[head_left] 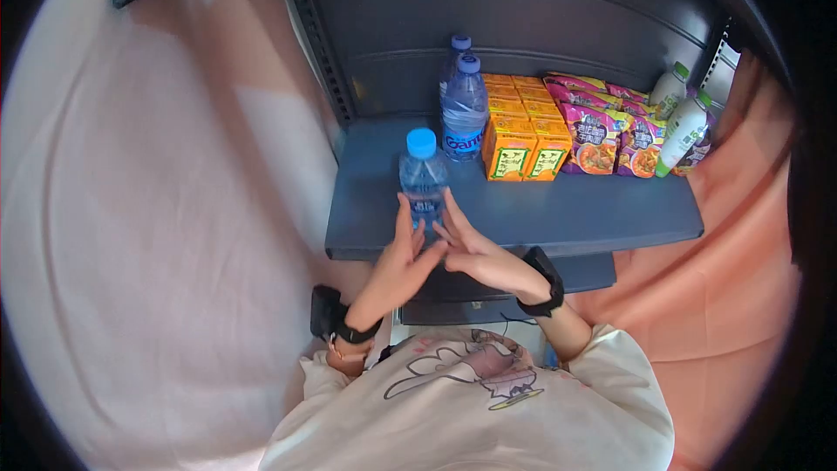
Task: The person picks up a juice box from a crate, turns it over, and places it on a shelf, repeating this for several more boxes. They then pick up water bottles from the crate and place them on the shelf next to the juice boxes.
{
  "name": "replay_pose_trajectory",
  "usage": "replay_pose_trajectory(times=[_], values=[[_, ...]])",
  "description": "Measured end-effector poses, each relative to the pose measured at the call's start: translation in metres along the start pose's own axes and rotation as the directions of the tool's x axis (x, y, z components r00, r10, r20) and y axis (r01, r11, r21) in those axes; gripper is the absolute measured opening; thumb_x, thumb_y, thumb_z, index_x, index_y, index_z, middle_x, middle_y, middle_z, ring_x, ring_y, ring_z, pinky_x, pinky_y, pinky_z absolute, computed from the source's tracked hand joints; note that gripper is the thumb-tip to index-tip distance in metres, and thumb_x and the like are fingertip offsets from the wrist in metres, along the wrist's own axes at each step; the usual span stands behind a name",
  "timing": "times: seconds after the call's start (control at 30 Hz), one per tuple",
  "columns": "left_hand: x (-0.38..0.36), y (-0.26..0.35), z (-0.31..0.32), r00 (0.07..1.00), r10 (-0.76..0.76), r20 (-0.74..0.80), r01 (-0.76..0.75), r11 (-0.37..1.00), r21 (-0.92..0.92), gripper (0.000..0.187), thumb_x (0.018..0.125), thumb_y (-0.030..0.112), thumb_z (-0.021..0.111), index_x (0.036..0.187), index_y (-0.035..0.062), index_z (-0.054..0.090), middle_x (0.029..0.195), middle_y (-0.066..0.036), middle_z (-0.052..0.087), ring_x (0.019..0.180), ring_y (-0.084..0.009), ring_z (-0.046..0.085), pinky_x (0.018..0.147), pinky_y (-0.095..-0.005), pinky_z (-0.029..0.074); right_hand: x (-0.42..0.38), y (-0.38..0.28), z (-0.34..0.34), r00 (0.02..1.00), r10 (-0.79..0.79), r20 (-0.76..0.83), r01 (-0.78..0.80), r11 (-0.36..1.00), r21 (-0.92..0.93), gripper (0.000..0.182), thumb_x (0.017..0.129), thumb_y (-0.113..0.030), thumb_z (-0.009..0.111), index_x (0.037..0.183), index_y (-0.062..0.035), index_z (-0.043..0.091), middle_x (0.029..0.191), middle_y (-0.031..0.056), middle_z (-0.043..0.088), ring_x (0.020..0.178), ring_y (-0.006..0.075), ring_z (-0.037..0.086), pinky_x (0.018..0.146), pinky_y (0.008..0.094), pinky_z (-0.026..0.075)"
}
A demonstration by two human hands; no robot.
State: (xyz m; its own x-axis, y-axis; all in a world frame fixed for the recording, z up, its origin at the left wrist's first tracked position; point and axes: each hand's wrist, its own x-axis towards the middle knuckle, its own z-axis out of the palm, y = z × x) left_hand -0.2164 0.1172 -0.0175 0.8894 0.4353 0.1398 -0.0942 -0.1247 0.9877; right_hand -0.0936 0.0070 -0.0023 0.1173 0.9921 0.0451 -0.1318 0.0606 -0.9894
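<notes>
A clear water bottle (424, 176) with a light-blue cap stands upright between my two hands near the shelf's front edge. My left hand (406, 253) holds its lower left side, with the index finger stretched along it. My right hand (471, 249) grips the opposite side, its fingertips at the label. The hands meet below the bottle in this view and hide its base. Just behind it, two larger water bottles (465, 113) with purple caps stand one behind the other.
Right of the large bottles are rows of orange drink cartons (510, 153), then purple snack packets (595, 139). White-and-green bottles (684, 135) lean at the right end of the dark shelf (558, 218). Pale cloth (174, 235) hangs at the left, with orange-pink cloth (697, 323) at the right.
</notes>
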Motion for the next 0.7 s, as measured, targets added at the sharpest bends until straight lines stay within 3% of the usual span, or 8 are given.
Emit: replay_pose_trajectory(times=[0.07, 0.17, 0.23, 0.3, 0.4, 0.5, 0.57, 0.7], values=[[0.018, -0.004, -0.004, 0.999, 0.003, -0.038, -0.005, 0.998, -0.055, 0.075, 0.087, 0.004, 0.049, 0.138, 0.0072, -0.006, 0.144, -0.020, 0.009, 0.128, -0.0288, 0.025, 0.100, -0.0340, 0.029, 0.017, 0.003, 0.000, 0.997, -0.075, -0.014, 0.075, 0.997, -0.022, 0.087, 0.079, 0.002, 0.044, 0.134, -0.0055, -0.023, 0.129, 0.0169, 0.033, 0.108, 0.0213, 0.045, 0.087, 0.0265, 0.039], [0.051, -0.015, -0.011, 0.986, 0.122, -0.115, -0.126, 0.991, -0.031, 0.062, 0.088, 0.008, 0.046, 0.136, 0.0042, 0.007, 0.135, -0.019, 0.029, 0.117, -0.0235, 0.040, 0.091, -0.0287, 0.038, 0.047, -0.001, -0.014, 0.993, -0.048, -0.109, 0.040, 0.997, -0.071, 0.090, 0.077, -0.001, 0.046, 0.132, 0.0000, -0.025, 0.102, 0.0085, 0.045, 0.085, 0.0148, 0.047, 0.071, 0.0228, 0.041], [0.075, -0.013, -0.018, 0.990, 0.019, -0.140, -0.020, 1.000, -0.007, 0.063, 0.088, 0.014, 0.044, 0.137, 0.0027, 0.006, 0.118, -0.014, 0.044, 0.102, -0.0188, 0.049, 0.082, -0.0261, 0.042, 0.067, -0.005, -0.021, 0.984, -0.026, -0.177, 0.019, 0.999, -0.042, 0.091, 0.069, 0.000, 0.045, 0.138, -0.0036, -0.014, 0.114, 0.0074, 0.039, 0.090, 0.0127, 0.041, 0.068, 0.0196, 0.037], [0.106, -0.026, -0.027, 0.981, -0.008, -0.192, 0.001, 0.999, -0.035, 0.064, 0.086, 0.015, 0.044, 0.136, 0.0019, 0.006, 0.111, -0.012, 0.046, 0.096, -0.0174, 0.050, 0.078, -0.0249, 0.042, 0.086, -0.006, -0.028, 0.967, -0.041, -0.253, 0.038, 0.999, -0.017, 0.089, 0.067, 0.001, 0.042, 0.138, -0.0032, -0.012, 0.102, 0.0063, 0.043, 0.079, 0.0102, 0.041, 0.065, 0.0185, 0.036], [0.129, -0.010, -0.029, 0.967, -0.103, -0.233, 0.086, 0.993, -0.081, 0.068, 0.083, 0.017, 0.045, 0.136, 0.0003, 0.006, 0.104, -0.011, 0.048, 0.090, -0.0168, 0.051, 0.076, -0.0245, 0.042, 0.120, 0.005, -0.038, 0.953, -0.010, -0.301, 0.022, 0.999, 0.037, 0.085, 0.071, 0.001, 0.040, 0.139, -0.0039, -0.011, 0.107, 0.0100, 0.045, 0.083, 0.0119, 0.045, 0.071, 0.0205, 0.039], [0.157, -0.021, -0.038, 0.960, -0.101, -0.259, 0.083, 0.993, -0.078, 0.069, 0.080, 0.016, 0.046, 0.136, 0.0008, 0.008, 0.104, -0.013, 0.048, 0.090, -0.0193, 0.052, 0.079, -0.0270, 0.043, 0.152, 0.026, -0.041, 0.879, -0.140, -0.455, 0.165, 0.986, 0.015, 0.079, 0.077, -0.007, 0.042, 0.136, 0.0054, -0.010, 0.122, 0.0208, 0.039, 0.111, 0.0238, 0.042, 0.091, 0.0272, 0.034], [0.175, -0.031, -0.048, 0.974, -0.089, -0.208, 0.069, 0.993, -0.100, 0.067, 0.080, 0.016, 0.045, 0.136, 0.0020, 0.011, 0.107, -0.014, 0.047, 0.093, -0.0217, 0.052, 0.081, -0.0299, 0.043, 0.163, 0.024, -0.038, 0.803, -0.191, -0.564, 0.271, 0.961, 0.059, 0.073, 0.080, -0.009, 0.042, 0.137, 0.0062, -0.001, 0.134, 0.0244, 0.026, 0.124, 0.0276, 0.028, 0.099, 0.0299, 0.026], [0.187, -0.024, -0.042, 0.963, -0.098, -0.252, 0.028, 0.962, -0.271, 0.050, 0.079, 0.014, 0.044, 0.127, 0.0048, 0.032, 0.105, -0.009, 0.050, 0.094, -0.0187, 0.050, 0.081, -0.0305, 0.043, 0.182, 0.025, -0.047, 0.741, -0.234, -0.629, 0.321, 0.947, 0.027, 0.065, 0.080, -0.008, 0.042, 0.135, 0.0075, 0.011, 0.127, 0.0228, 0.036, 0.115, 0.0259, 0.038, 0.097, 0.0312, 0.029]])
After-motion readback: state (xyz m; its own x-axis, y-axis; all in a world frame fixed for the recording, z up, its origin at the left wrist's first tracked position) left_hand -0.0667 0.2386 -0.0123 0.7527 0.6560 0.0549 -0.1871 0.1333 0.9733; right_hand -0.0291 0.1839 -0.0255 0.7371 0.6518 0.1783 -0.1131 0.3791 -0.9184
